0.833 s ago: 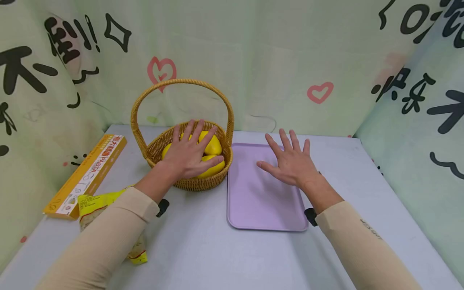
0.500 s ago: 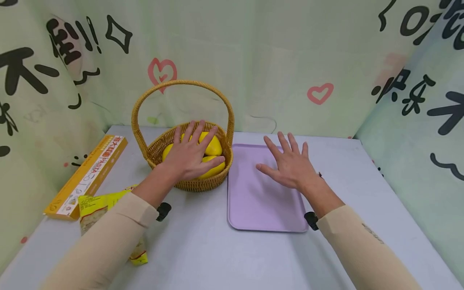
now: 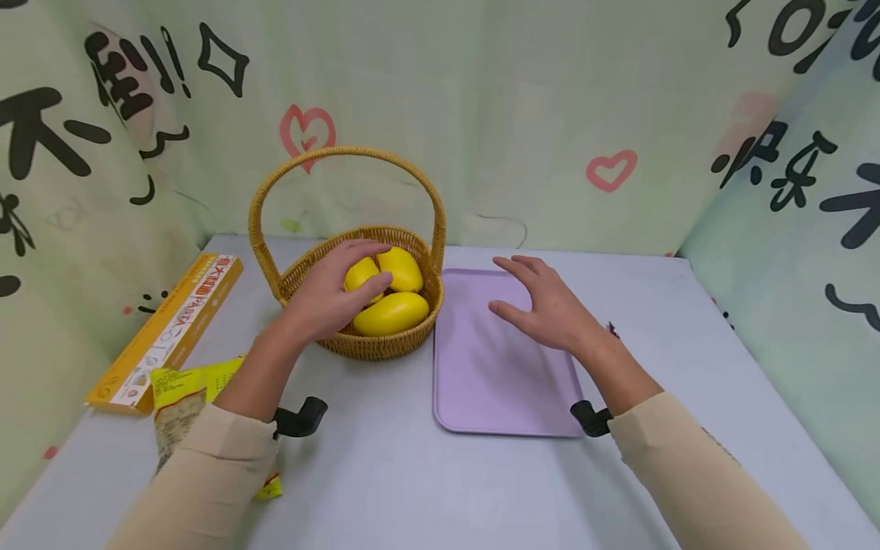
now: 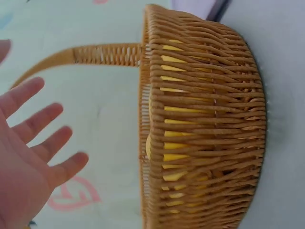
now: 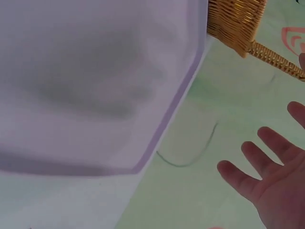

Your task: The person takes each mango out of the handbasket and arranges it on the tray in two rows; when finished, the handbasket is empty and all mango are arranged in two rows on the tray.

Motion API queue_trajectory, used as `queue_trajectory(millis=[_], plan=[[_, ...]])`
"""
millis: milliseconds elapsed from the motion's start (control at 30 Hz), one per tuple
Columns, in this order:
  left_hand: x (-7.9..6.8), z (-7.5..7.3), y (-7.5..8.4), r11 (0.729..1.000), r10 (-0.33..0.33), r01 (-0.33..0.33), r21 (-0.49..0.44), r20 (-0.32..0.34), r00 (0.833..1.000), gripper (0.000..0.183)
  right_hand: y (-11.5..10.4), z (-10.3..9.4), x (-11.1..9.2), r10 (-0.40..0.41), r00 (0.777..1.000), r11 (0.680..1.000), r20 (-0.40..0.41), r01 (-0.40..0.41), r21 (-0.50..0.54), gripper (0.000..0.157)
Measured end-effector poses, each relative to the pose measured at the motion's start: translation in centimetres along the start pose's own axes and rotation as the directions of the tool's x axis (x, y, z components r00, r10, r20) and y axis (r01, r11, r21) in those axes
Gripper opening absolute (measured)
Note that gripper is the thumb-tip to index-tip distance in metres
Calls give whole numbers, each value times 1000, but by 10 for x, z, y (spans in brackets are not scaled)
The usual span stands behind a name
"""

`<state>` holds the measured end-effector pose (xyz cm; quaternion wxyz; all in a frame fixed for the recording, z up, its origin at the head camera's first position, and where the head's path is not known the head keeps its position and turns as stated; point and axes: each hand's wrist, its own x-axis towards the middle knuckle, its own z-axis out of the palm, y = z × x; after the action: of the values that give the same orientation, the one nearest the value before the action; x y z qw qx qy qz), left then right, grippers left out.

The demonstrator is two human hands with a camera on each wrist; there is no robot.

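A wicker basket (image 3: 376, 350) with a tall arched handle stands on the table, holding several yellow fruits that look like mangoes (image 3: 392, 314). Over the left part of the basket hovers my left hand (image 3: 335, 294), its fingers extended and holding nothing; the left wrist view shows the hand (image 4: 28, 157) apart from the woven side. My right hand (image 3: 550, 305) hangs above a flat lilac tray (image 3: 481, 389), fingers loosely extended. In the right wrist view the tray (image 5: 95, 86) lies below that hand (image 5: 276, 176), a shadow across its surface.
A long orange pasta box (image 3: 165, 336) lies along the table's left side. Beside it, a yellow printed bag (image 3: 182, 397) is partly covered by my left forearm. A pale curtain (image 3: 536, 99) with hearts and black lettering encloses the table (image 3: 385, 473) at the back and sides.
Both hands have turned from palms down with spread fingers to more sideways, thumbs apart. The left hand has shifted slightly left, uncovering more of the yellow fruit. The basket and tray stay put.
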<state>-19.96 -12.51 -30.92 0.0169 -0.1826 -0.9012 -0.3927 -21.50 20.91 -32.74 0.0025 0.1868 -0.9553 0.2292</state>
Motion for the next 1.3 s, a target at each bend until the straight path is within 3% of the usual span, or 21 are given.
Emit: queue_trajectory(millis=[100,200,333,433,500,533,633,667,700,767,833,867,933,1000,1100,1167,1233,1300], plan=[[-7,-6,-9,990,-46,40,-138,-37,998,47,-7,0,4,-28,1000,997,4,27,67,65],[-15,-11,-19,958,-76,50,-284,-82,994,43,-16,0,10,-38,999,992,21,35,118,60],[-26,-20,-32,880,-119,24,-474,-170,978,41,-33,1,20,-58,997,986,51,49,157,54],[-36,-28,-40,786,-204,20,-618,-228,952,35,-44,5,28,-97,993,977,71,82,195,50],[-41,-32,-45,709,-328,47,-704,-270,905,27,-50,8,33,-123,988,970,89,100,221,47],[-44,-34,-46,669,-402,61,-741,-292,868,24,-53,9,36,-135,986,967,97,110,230,46],[-48,-40,-53,551,-614,90,-830,-330,717,16,-61,13,45,-162,979,963,127,129,238,43],[-49,-42,-56,515,-660,95,-852,-323,679,15,-65,15,48,-167,976,961,139,130,244,42],[-49,-44,-59,479,-694,100,-872,-306,652,14,-67,16,51,-171,973,961,151,131,244,41],[-49,-46,-66,414,-733,117,-903,-254,631,14,-73,20,56,-175,968,963,180,130,237,41],[-48,-47,-73,366,-747,145,-919,-198,635,16,-78,25,61,-171,962,967,213,123,222,42],[-48,-48,-77,355,-749,163,-921,-176,639,18,-80,28,63,-166,959,970,229,118,211,42],[-48,-49,-82,362,-742,209,-909,-145,654,26,-85,32,66,-162,954,976,254,117,185,42],[-48,-49,-86,402,-717,270,-875,-117,688,38,-88,37,70,-159,949,980,271,118,162,41],[-46,-49,-90,485,-641,359,-798,-46,766,60,-92,41,74,-161,947,983,277,129,132,40],[-43,-48,-92,527,-594,396,-752,8,805,71,-94,44,76,-166,946,983,280,138,117,39],[-39,-46,-95,546,-565,415,-728,46,824,79,-96,46,79,-166,944,984,286,142,105,39],[-36,-43,-99,547,-559,432,-717,71,826,83,-97,48,82,-165,940,985,297,142,98,40]])
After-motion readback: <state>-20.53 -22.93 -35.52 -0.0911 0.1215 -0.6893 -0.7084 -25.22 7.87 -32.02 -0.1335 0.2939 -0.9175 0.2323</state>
